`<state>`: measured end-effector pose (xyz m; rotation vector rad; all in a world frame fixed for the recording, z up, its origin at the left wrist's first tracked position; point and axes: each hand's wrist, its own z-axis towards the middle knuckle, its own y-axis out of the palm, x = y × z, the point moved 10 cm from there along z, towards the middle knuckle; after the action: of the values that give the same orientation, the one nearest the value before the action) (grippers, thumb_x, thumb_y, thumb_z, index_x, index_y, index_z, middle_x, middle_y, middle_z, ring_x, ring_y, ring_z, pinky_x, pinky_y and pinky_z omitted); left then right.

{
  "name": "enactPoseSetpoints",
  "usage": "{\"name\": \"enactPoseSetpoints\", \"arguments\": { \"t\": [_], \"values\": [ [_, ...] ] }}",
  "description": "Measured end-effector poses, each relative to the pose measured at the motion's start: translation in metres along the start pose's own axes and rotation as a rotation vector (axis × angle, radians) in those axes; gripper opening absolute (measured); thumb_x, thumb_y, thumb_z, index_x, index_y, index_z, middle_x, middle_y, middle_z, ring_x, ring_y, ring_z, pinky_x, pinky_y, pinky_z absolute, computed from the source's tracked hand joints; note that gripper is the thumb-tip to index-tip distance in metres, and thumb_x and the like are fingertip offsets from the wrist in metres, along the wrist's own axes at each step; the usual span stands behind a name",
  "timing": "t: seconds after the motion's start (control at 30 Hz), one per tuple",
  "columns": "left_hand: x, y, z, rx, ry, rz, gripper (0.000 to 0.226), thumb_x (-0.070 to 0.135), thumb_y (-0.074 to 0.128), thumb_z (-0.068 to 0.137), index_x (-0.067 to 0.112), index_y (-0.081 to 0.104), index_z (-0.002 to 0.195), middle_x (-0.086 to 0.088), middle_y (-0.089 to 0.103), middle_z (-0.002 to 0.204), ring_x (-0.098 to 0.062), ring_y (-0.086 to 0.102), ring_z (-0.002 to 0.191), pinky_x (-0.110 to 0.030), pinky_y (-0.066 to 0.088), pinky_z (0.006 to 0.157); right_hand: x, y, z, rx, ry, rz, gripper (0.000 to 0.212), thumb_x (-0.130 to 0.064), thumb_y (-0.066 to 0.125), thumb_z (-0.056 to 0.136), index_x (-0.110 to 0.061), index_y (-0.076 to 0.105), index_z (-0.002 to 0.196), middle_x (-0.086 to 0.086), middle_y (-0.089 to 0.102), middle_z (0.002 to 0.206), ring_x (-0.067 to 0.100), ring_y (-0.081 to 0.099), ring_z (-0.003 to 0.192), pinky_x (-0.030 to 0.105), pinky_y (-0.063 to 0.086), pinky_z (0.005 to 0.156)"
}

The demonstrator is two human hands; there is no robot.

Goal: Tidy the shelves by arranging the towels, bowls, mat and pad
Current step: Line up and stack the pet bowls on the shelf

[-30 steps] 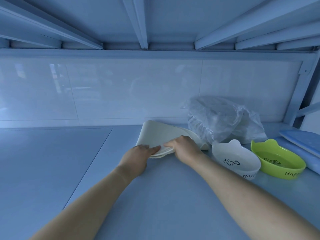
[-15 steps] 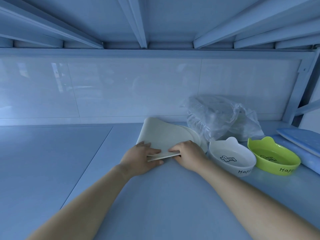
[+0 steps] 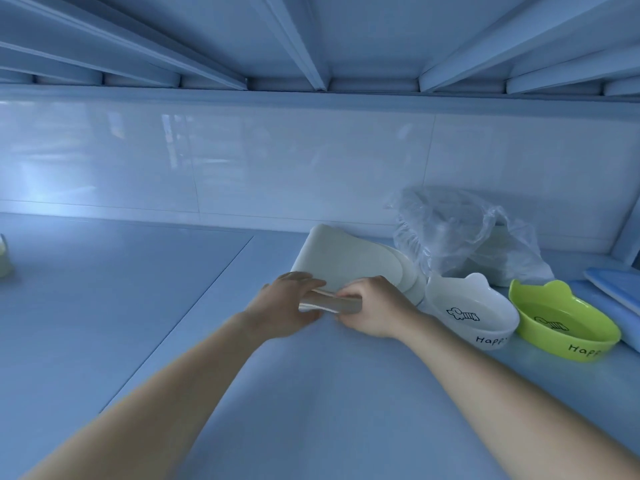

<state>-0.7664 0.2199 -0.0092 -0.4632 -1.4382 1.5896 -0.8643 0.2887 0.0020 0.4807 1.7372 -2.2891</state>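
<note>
A pale blue shelf [image 3: 104,306] runs back to a glossy white tiled wall [image 3: 277,161] — ribbed metal beams [image 3: 294,39] of the shelf above overhead, cool light glinting at left.

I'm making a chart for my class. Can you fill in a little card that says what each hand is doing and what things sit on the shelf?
left hand: grips the mat's near edge
right hand: grips the same edge
mat: white, near edge being rolled or folded
white bowl: right of the mat
green bowl: right of the white bowl
plastic bag: behind the bowls
shelf: blue
</note>
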Motion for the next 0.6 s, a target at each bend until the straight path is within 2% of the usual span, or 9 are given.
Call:
{"name": "enactPoseSetpoints", "arguments": {
  "t": [0.1, 0.3, 0.43, 0.6],
  "values": [
    [-0.009, -0.021, -0.028, 0.069, -0.019, -0.034, 0.046, 0.035, 0.06, 0.084, 0.036, 0.047, 0.128, 0.013, 0.047, 0.131, -0.011, 0.048, 0.117, -0.035, 0.044, 0.094, -0.027, 0.005, 0.0, 0.017, -0.073, 0.064, 0.014, -0.028, 0.063, 0.079, -0.025, 0.071, 0.089, -0.003, 0.07, 0.086, 0.018, 0.062, 0.083, 0.037, 0.051, 0.074],
    [-0.046, -0.055, -0.081, 0.152, -0.154, 0.043, 0.036, 0.042, 0.053, 0.087, 0.039, 0.05, 0.123, 0.016, 0.052, 0.124, -0.008, 0.052, 0.11, -0.032, 0.049, 0.086, -0.09, 0.03, 0.013, -0.001, -0.181, 0.087, 0.027, -0.03, 0.065, 0.083, -0.022, 0.067, 0.109, -0.002, 0.067, 0.114, 0.014, 0.058, 0.109, 0.028, 0.045, 0.091],
    [-0.077, -0.082, -0.115, 0.217, -0.205, 0.06, 0.028, 0.041, 0.053, 0.086, 0.041, 0.055, 0.114, 0.017, 0.057, 0.114, -0.007, 0.055, 0.105, -0.032, 0.051, 0.082, -0.138, 0.053, 0.021, 0.006, -0.24, 0.077, 0.027, -0.034, 0.064, 0.083, -0.026, 0.066, 0.109, -0.005, 0.065, 0.116, 0.012, 0.056, 0.11, 0.021, 0.039, 0.085],
    [-0.139, -0.12, -0.165, 0.235, -0.246, 0.106, 0.022, 0.04, 0.053, 0.086, 0.04, 0.059, 0.108, 0.018, 0.06, 0.109, -0.006, 0.057, 0.1, -0.032, 0.051, 0.079, -0.214, 0.088, 0.041, -0.025, -0.304, 0.069, 0.024, -0.031, 0.063, 0.084, -0.023, 0.068, 0.106, -0.004, 0.067, 0.109, 0.015, 0.058, 0.102, 0.025, 0.043, 0.085]
  ]
}}
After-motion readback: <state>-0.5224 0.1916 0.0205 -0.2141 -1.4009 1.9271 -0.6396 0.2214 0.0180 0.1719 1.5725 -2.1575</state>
